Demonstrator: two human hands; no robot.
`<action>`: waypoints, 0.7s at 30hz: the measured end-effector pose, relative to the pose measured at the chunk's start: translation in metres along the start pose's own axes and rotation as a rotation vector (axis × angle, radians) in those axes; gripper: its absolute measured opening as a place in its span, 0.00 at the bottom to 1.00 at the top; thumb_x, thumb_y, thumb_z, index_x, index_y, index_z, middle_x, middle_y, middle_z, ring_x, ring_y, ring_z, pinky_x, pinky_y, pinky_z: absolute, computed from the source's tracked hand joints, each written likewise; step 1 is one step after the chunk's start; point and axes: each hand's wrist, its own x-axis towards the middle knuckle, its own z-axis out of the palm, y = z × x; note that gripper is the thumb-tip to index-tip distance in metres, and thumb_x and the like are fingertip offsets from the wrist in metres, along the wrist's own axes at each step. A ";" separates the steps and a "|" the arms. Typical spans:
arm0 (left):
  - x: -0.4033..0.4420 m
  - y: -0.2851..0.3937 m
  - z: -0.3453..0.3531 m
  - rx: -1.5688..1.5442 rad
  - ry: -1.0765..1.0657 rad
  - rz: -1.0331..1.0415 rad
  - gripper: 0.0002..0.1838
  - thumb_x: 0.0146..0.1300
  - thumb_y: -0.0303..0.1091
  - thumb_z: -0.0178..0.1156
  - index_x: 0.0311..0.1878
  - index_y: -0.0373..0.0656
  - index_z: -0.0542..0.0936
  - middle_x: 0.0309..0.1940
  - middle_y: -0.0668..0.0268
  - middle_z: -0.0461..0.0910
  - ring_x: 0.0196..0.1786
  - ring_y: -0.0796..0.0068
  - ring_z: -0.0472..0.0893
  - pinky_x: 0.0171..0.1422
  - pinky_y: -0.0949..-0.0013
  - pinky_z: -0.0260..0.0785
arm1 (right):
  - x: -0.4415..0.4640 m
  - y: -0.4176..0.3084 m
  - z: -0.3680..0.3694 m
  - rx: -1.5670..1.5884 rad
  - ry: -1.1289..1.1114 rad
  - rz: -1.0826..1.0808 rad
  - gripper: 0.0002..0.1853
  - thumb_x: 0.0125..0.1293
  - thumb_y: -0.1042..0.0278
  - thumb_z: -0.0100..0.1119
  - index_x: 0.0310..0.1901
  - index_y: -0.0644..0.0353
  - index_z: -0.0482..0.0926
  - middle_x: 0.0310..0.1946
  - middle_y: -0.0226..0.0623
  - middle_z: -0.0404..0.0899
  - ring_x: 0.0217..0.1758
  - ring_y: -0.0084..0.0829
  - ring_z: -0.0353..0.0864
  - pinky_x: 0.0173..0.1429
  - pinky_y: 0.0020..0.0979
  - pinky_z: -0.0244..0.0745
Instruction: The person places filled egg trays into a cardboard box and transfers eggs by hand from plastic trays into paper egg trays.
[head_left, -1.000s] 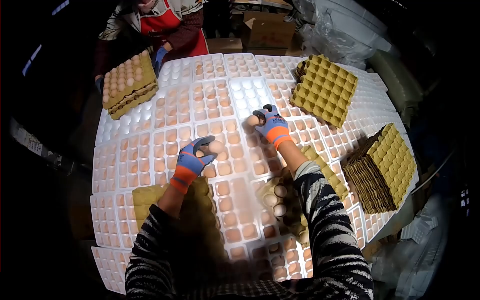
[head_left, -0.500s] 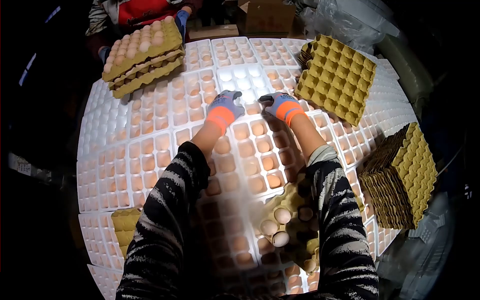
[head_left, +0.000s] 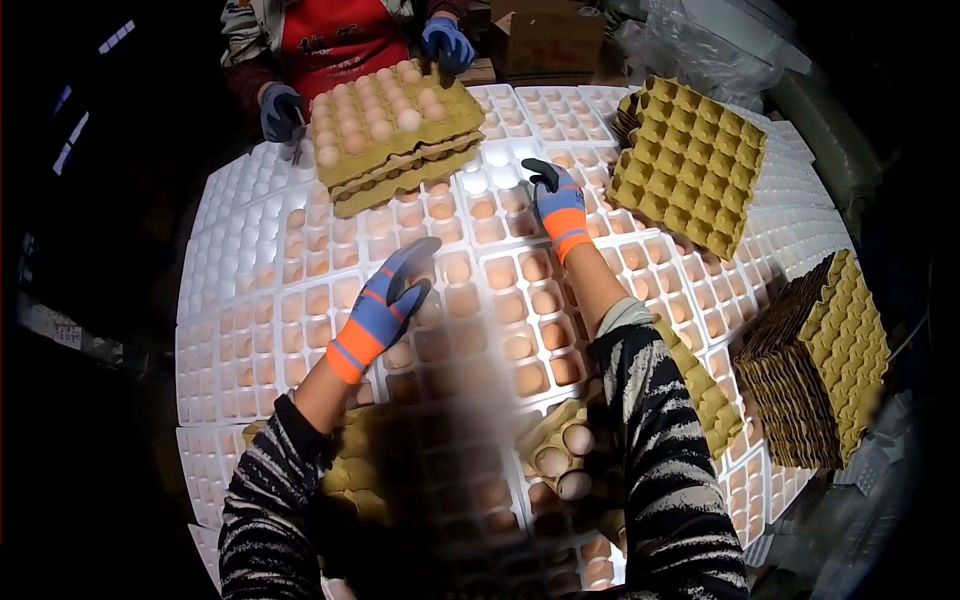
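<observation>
My left hand (head_left: 388, 305), in a blue-grey glove with an orange cuff, is raised over the egg-filled white trays, fingers stretched out and thumb apart, holding nothing. Farther out, my right hand (head_left: 557, 200), gloved alike, is at a white plastic tray (head_left: 497, 225). Its dark-tipped fingers are curved but apart, and no egg shows between them. That tray has bare, brightly lit cells at its far end and eggs (head_left: 483, 206) in the nearer cells. Below my right forearm, a torn piece of yellow egg carton (head_left: 535, 440) holds several eggs (head_left: 551, 461).
Across the table, a person in a red apron is behind stacked pulp trays of eggs (head_left: 398, 140). An upturned stack of pulp trays (head_left: 690, 165) sits far right, another stack (head_left: 800, 370) nearer right. More pulp tray pieces (head_left: 355, 465) lie near my left sleeve.
My left hand has drawn back toward me and opened, while my right hand stays near the tray. Eggs now show in its nearer cells. The co-worker's egg stack has shifted right.
</observation>
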 end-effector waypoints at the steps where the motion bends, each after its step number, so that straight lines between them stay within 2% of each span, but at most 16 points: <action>1: -0.041 0.021 -0.019 0.121 0.060 -0.027 0.31 0.66 0.22 0.58 0.73 0.40 0.70 0.72 0.58 0.71 0.75 0.61 0.69 0.79 0.61 0.59 | -0.012 -0.012 -0.008 0.076 -0.050 0.019 0.23 0.64 0.83 0.50 0.57 0.55 0.84 0.50 0.38 0.83 0.52 0.33 0.84 0.61 0.32 0.76; 2: -0.084 0.027 -0.048 0.348 0.071 0.006 0.31 0.69 0.30 0.57 0.75 0.39 0.68 0.76 0.55 0.68 0.80 0.58 0.62 0.83 0.58 0.50 | -0.031 -0.028 -0.016 0.111 -0.095 0.024 0.23 0.65 0.83 0.51 0.59 0.55 0.82 0.51 0.38 0.82 0.53 0.33 0.84 0.62 0.32 0.76; 3: -0.121 0.054 -0.065 0.519 0.146 0.021 0.34 0.61 0.19 0.58 0.74 0.41 0.70 0.74 0.54 0.68 0.78 0.52 0.64 0.81 0.57 0.56 | -0.054 -0.050 -0.023 0.143 -0.140 0.029 0.23 0.65 0.82 0.52 0.60 0.55 0.81 0.53 0.38 0.81 0.55 0.33 0.83 0.62 0.32 0.76; 4: -0.165 0.060 -0.085 0.615 0.235 -0.026 0.35 0.61 0.19 0.58 0.74 0.40 0.69 0.74 0.53 0.67 0.79 0.51 0.62 0.82 0.57 0.54 | -0.083 -0.071 -0.030 0.147 -0.217 -0.012 0.22 0.66 0.80 0.53 0.61 0.56 0.80 0.56 0.39 0.80 0.57 0.35 0.82 0.64 0.32 0.75; 5: -0.219 0.040 -0.106 0.646 0.352 -0.177 0.35 0.61 0.22 0.59 0.75 0.39 0.68 0.75 0.53 0.67 0.79 0.51 0.62 0.82 0.56 0.53 | -0.116 -0.095 -0.038 0.149 -0.294 -0.055 0.23 0.67 0.79 0.54 0.63 0.56 0.79 0.58 0.40 0.78 0.59 0.36 0.81 0.65 0.32 0.74; 6: -0.274 0.029 -0.118 0.575 0.528 -0.302 0.36 0.62 0.23 0.61 0.76 0.37 0.66 0.74 0.52 0.67 0.78 0.50 0.63 0.82 0.55 0.53 | -0.154 -0.135 -0.048 -0.130 -0.426 -0.081 0.22 0.67 0.75 0.58 0.64 0.57 0.78 0.62 0.41 0.76 0.65 0.41 0.77 0.69 0.35 0.72; 7: -0.332 0.020 -0.136 0.894 0.432 -0.382 0.37 0.62 0.23 0.62 0.76 0.36 0.65 0.74 0.49 0.66 0.77 0.50 0.65 0.81 0.55 0.55 | -0.200 -0.174 -0.046 -0.102 -0.455 0.039 0.24 0.67 0.69 0.63 0.65 0.59 0.77 0.64 0.43 0.75 0.69 0.46 0.73 0.73 0.39 0.70; 8: -0.397 -0.004 -0.147 0.839 0.484 -0.485 0.36 0.63 0.22 0.63 0.75 0.35 0.64 0.74 0.48 0.65 0.77 0.52 0.65 0.80 0.56 0.57 | -0.243 -0.178 -0.044 -0.176 -0.608 -0.002 0.29 0.65 0.64 0.66 0.68 0.57 0.74 0.68 0.43 0.72 0.73 0.47 0.69 0.74 0.43 0.68; 10: -0.515 -0.086 -0.145 0.015 0.797 -0.559 0.35 0.66 0.22 0.62 0.76 0.34 0.63 0.73 0.50 0.67 0.73 0.52 0.69 0.78 0.56 0.60 | -0.356 -0.149 -0.015 -0.576 -0.794 -0.111 0.38 0.66 0.49 0.65 0.73 0.58 0.68 0.74 0.46 0.63 0.78 0.55 0.57 0.80 0.48 0.58; 11: -0.548 -0.091 -0.152 0.287 0.614 -0.606 0.30 0.73 0.26 0.57 0.76 0.34 0.64 0.73 0.53 0.68 0.72 0.59 0.71 0.78 0.60 0.61 | -0.391 -0.177 -0.010 -0.610 -0.805 -0.061 0.39 0.66 0.46 0.64 0.73 0.59 0.67 0.75 0.49 0.62 0.79 0.56 0.56 0.80 0.49 0.55; 13: -0.532 -0.040 -0.121 0.421 0.393 -0.650 0.29 0.72 0.28 0.59 0.75 0.35 0.66 0.71 0.54 0.71 0.72 0.60 0.71 0.76 0.60 0.63 | -0.451 -0.226 0.000 -0.675 -0.781 -0.003 0.41 0.67 0.41 0.62 0.73 0.63 0.66 0.75 0.54 0.61 0.80 0.57 0.54 0.82 0.53 0.51; 15: -0.512 -0.024 -0.099 0.804 0.307 -0.706 0.30 0.70 0.32 0.63 0.73 0.36 0.69 0.67 0.54 0.76 0.71 0.60 0.71 0.74 0.60 0.65 | -0.493 -0.238 0.018 -0.746 -0.837 0.077 0.47 0.65 0.33 0.59 0.75 0.61 0.63 0.80 0.57 0.49 0.83 0.62 0.42 0.84 0.57 0.39; 16: -0.497 -0.004 -0.096 0.699 0.345 -0.572 0.30 0.68 0.34 0.64 0.72 0.36 0.71 0.64 0.54 0.78 0.69 0.60 0.73 0.72 0.62 0.65 | -0.503 -0.237 0.026 -0.752 -0.774 0.080 0.48 0.63 0.32 0.61 0.75 0.61 0.64 0.79 0.56 0.53 0.82 0.62 0.45 0.84 0.57 0.41; 18: -0.501 -0.004 -0.101 0.447 0.496 -0.563 0.29 0.69 0.34 0.63 0.72 0.37 0.71 0.65 0.52 0.78 0.67 0.57 0.75 0.73 0.61 0.64 | -0.515 -0.247 0.032 -0.696 -0.656 0.155 0.49 0.61 0.31 0.62 0.74 0.61 0.65 0.77 0.56 0.57 0.81 0.64 0.48 0.83 0.57 0.41; 20: -0.515 -0.039 -0.113 0.276 0.546 -0.503 0.29 0.71 0.34 0.61 0.73 0.36 0.69 0.68 0.53 0.75 0.66 0.60 0.76 0.72 0.64 0.65 | -0.523 -0.267 0.028 -0.566 -0.539 0.164 0.46 0.64 0.36 0.62 0.74 0.62 0.63 0.75 0.55 0.62 0.79 0.59 0.55 0.81 0.52 0.51; 21: -0.504 -0.015 -0.123 0.223 0.510 -0.458 0.29 0.73 0.35 0.59 0.73 0.36 0.69 0.66 0.55 0.76 0.65 0.60 0.76 0.70 0.63 0.67 | -0.532 -0.275 0.023 -0.423 -0.473 0.201 0.45 0.65 0.38 0.63 0.75 0.62 0.62 0.74 0.55 0.64 0.78 0.57 0.59 0.80 0.49 0.55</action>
